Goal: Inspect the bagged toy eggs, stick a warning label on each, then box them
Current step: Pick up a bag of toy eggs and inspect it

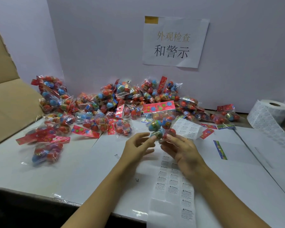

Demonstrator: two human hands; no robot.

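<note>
Red-topped egg bag (160, 119) blurred, label strip (173, 186) cut off below

Egg bags (115, 106) heaped behind, box (10, 96) left, label roll (270, 112) right

Bag pile (122, 102) behind; bare table (82, 165) left.

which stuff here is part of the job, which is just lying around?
Job: held bag of eggs, both hands, pile of bags, label strip, label roll, cardboard box.
Lying about: wall sign, loose green strip.
</note>
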